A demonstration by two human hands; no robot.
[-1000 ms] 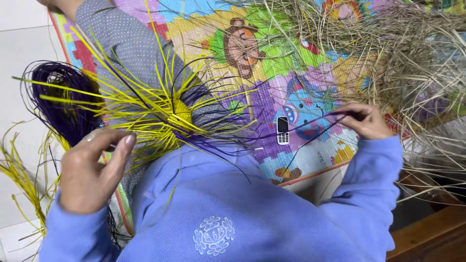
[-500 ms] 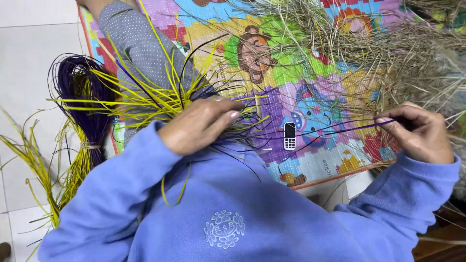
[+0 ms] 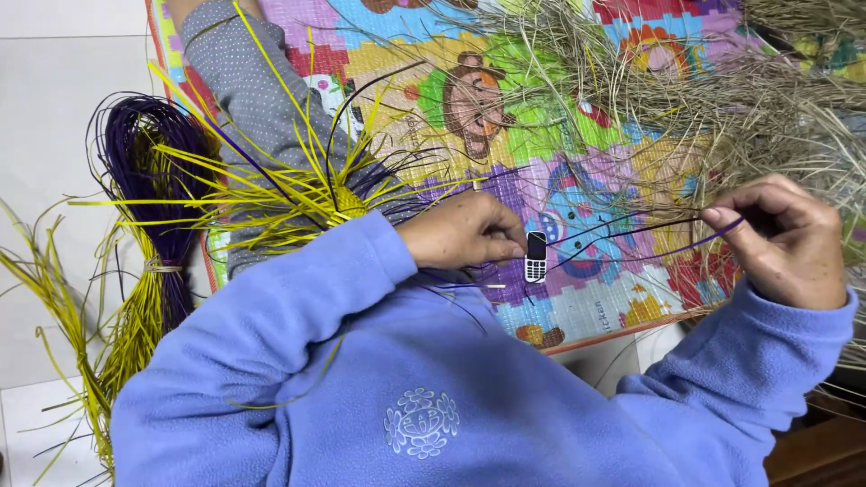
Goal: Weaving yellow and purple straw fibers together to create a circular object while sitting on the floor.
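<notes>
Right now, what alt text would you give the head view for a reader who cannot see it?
A person in a blue fleece stretches a purple strand between the left hand and the right hand over a colourful cartoon play mat. A small phone lies by the left hand; yellow and purple strands fan out at left, dry straw at right.

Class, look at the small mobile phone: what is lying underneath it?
The small phone lies on the colourful cartoon play mat. The mat's print shows all around it; the patch directly beneath is covered. Purple strands pass beside it.
</notes>
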